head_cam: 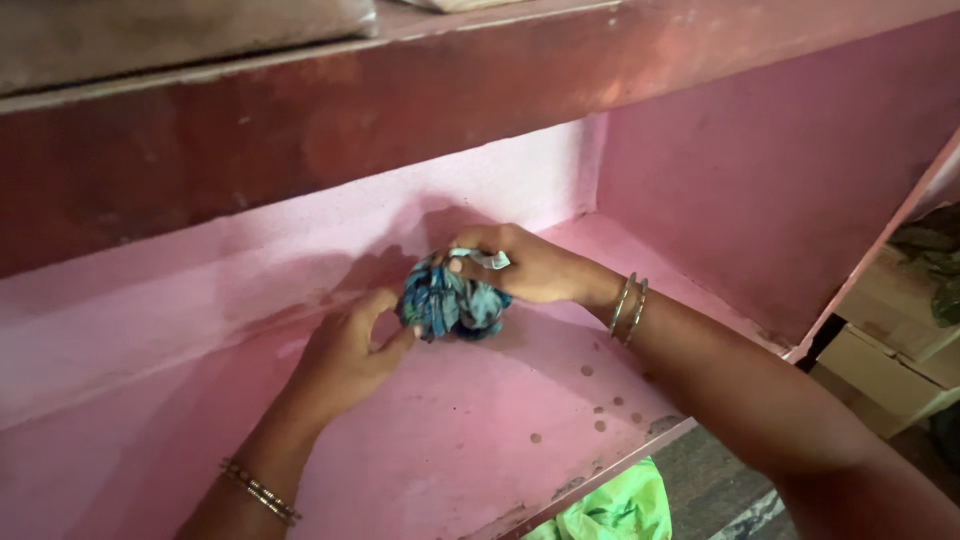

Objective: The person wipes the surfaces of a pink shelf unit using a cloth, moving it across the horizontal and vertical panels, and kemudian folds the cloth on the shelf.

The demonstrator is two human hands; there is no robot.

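Observation:
A crumpled blue and teal cloth [452, 305] sits bunched on a pink shelf [450, 440] inside a pink alcove. My right hand [525, 265] grips the top of the bundle, thumb pressed into it, with a pale scrap under the fingers. My left hand [345, 355] touches the cloth's left side with its fingertips, fingers curled. Both wrists wear thin bangles.
A dark red slab [300, 130] overhangs the alcove. The pink side wall [770, 180] closes it on the right. Small round marks [600, 410] dot the shelf near its front edge. A green plastic bag [615, 510] lies below, and wooden boxes [890, 360] stand at right.

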